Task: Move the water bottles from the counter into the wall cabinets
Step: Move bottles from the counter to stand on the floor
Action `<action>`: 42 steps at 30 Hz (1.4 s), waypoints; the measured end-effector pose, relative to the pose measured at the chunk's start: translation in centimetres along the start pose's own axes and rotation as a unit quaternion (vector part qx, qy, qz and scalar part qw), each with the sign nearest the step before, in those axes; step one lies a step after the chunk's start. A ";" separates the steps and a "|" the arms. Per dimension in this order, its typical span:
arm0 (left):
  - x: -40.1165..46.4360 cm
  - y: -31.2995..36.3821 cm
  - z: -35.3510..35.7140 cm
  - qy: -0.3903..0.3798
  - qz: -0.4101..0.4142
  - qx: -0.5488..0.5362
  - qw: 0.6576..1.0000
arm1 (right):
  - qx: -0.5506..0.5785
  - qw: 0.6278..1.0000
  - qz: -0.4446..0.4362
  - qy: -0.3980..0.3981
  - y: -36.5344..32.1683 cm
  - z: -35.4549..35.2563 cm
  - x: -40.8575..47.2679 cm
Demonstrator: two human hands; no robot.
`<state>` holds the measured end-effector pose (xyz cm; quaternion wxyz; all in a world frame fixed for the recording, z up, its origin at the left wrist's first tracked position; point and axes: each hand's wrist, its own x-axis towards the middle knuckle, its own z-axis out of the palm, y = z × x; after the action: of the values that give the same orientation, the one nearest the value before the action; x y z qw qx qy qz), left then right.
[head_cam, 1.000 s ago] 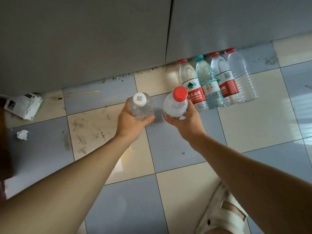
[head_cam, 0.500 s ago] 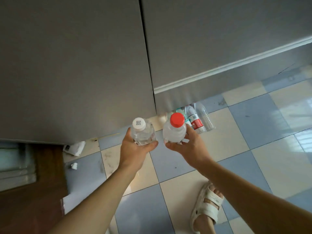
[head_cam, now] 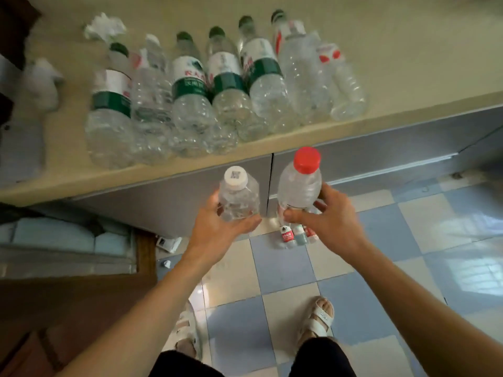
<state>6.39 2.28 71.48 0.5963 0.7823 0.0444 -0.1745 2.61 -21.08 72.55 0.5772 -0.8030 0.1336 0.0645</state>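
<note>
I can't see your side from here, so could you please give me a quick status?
Left hand holds white-capped bottle. Right hand holds red-capped bottle. Bottle row lying on counter. Nothing blocking.

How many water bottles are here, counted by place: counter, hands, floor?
Lying on the counter: 7 bottles
Left hand: 1 white-capped bottle
Right hand: 1 red-capped bottle
Floor: 3 floor bottles visible, partly hidden
Total: 12
</note>
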 end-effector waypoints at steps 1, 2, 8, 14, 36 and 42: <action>-0.5 1.6 -0.9 -0.007 0.018 -0.002 1.000 | 0.004 1.000 -0.008 0.006 -1.8 -0.2 -0.4; -0.8 3.2 -1.8 -0.011 0.039 -0.005 0.999 | 0.005 1.000 -0.019 0.014 -3.6 -0.4 -0.7; -1.1 13.2 -8.8 -0.013 0.151 -0.052 0.987 | 0.043 0.992 -0.096 0.066 -15.9 0.7 -1.3; -0.8 24.5 -16.1 -0.025 0.255 -0.071 0.964 | 0.077 0.971 -0.186 0.131 -28.0 2.7 -0.9; -2.7 61.3 -26.4 0.244 0.457 -0.110 0.848 | 0.158 0.866 -0.473 0.015 -67.6 -8.5 7.6; -2.0 67.1 -32.0 0.286 0.453 -0.081 0.841 | 0.150 0.854 -0.498 0.004 -74.7 -7.1 9.9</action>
<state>30.19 13.76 140.97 0.6310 0.6795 -0.1322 0.3502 33.27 -6.94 140.30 0.6449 -0.6663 -0.2734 -0.2555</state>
